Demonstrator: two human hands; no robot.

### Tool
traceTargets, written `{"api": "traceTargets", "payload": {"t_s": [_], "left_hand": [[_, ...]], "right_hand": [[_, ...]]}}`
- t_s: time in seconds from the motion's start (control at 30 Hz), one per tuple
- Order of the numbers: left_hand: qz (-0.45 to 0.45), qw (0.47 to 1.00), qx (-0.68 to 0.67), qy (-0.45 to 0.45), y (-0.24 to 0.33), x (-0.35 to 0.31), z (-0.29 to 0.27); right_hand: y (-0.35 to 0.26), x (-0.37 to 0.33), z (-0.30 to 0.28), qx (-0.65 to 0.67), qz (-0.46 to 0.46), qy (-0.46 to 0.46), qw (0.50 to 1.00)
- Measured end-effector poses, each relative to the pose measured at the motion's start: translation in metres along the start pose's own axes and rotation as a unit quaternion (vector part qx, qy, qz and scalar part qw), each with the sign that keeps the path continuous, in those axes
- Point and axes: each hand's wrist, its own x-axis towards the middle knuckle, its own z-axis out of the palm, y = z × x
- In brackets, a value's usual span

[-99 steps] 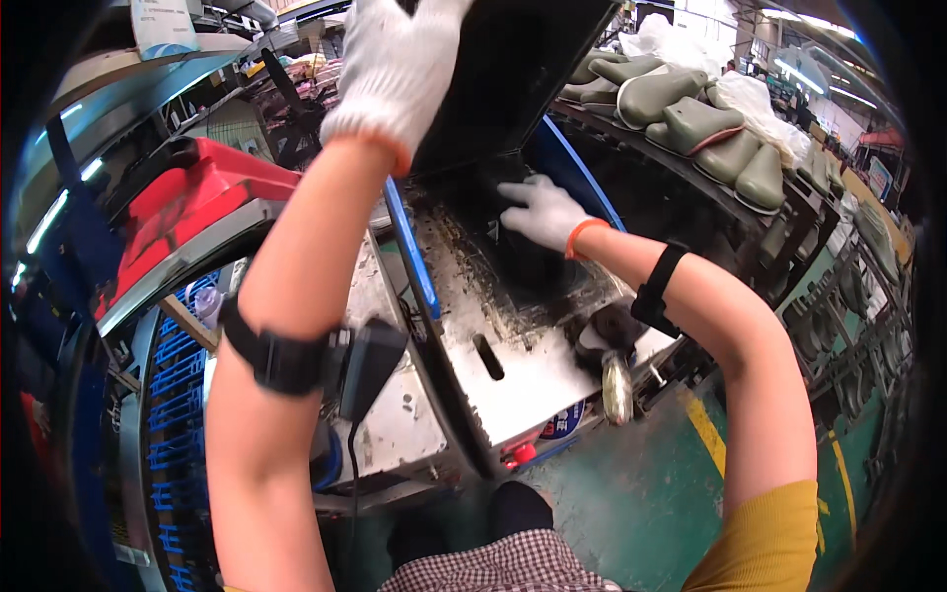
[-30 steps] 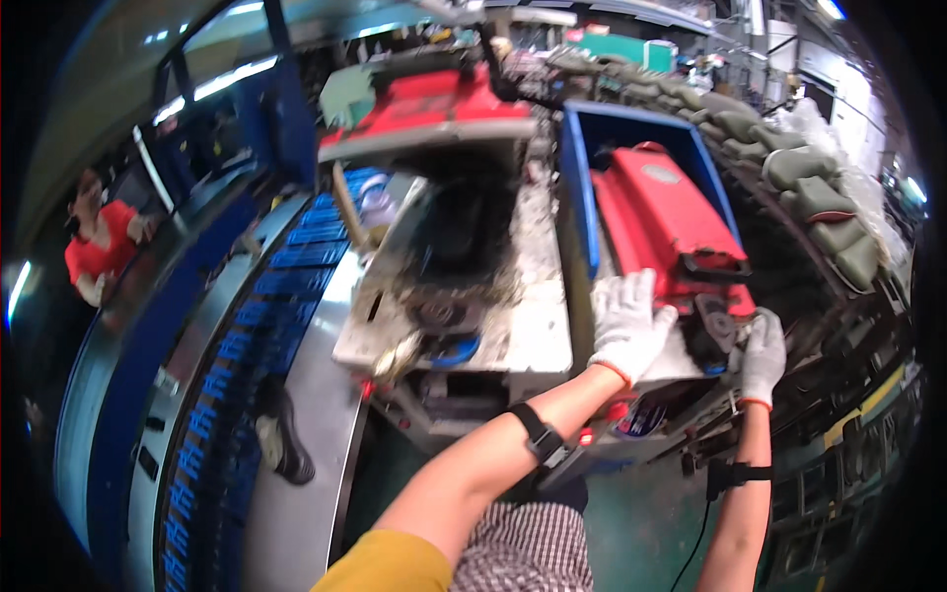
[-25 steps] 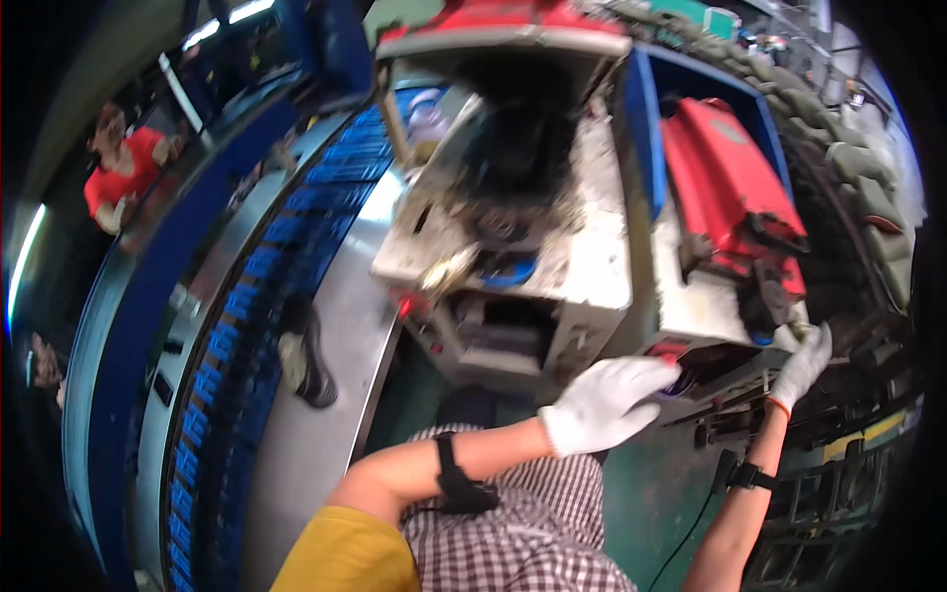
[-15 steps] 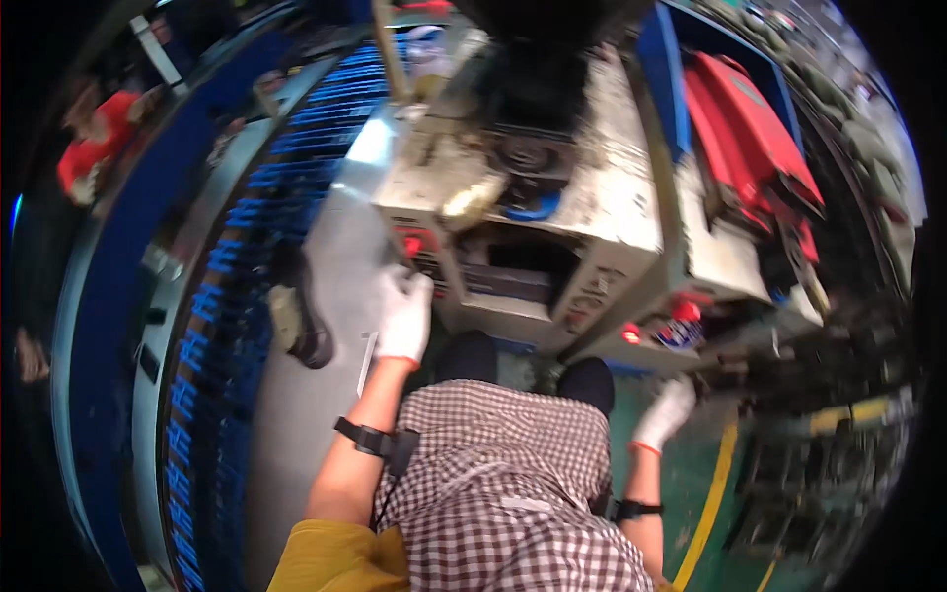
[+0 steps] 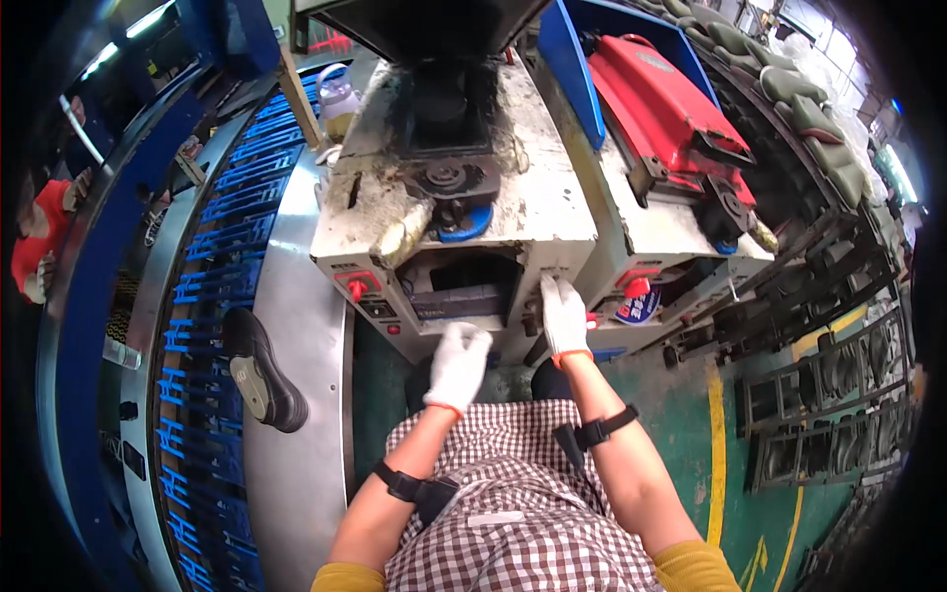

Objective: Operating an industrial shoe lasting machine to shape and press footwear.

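My left hand [image 5: 460,367], in a white glove with an orange cuff, hangs just in front of the off-white machine [image 5: 538,197], below its open slot [image 5: 459,301]. Its fingers are curled in, and nothing shows between them. My right hand [image 5: 565,316], gloved the same way, reaches up to the machine's front panel, right of the slot. Its fingers stretch out against the panel beside a dark knob [image 5: 533,318]; the fingertips' exact contact is hard to make out. A red switch [image 5: 359,286] sits on the panel's left side. On top is a dark round fixture [image 5: 449,178].
Left of me, a dark shoe [image 5: 266,375] lies on a metal ledge [image 5: 296,483] beside a conveyor with blue rods [image 5: 178,395]. A second machine with a red cover [image 5: 671,109] stands at right. Racks [image 5: 829,395] line the right side. Another person in red [image 5: 44,237] is far left.
My left hand has come away from the machine's left switch area and moved right. My right hand has risen from my right side to the front panel. The view has shifted.
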Motion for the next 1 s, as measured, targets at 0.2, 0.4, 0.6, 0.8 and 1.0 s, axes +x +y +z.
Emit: {"api": "traceTargets", "payload": {"t_s": [0.2,0.4,0.6,0.8,1.0], "left_hand": [[-0.021,0.988,-0.132,-0.075,0.017,0.039,0.067],[-0.16,0.935,-0.283,-0.14,0.062,0.056,0.096],[-0.282,0.831,-0.426,-0.221,0.06,0.058,0.122],[-0.188,0.881,-0.426,-0.091,0.033,0.067,0.119],[-0.153,0.896,-0.407,-0.084,0.011,0.069,0.119]], "right_hand": [[0.001,-0.017,0.01,0.076,0.032,0.058,0.995],[0.015,-0.021,-0.001,-0.01,-0.068,0.064,0.996],[0.127,-0.082,-0.066,-0.051,0.008,0.094,0.994],[0.141,-0.112,-0.13,0.061,0.163,0.103,0.979],[0.159,-0.035,-0.209,0.094,0.132,0.302,0.939]]}}
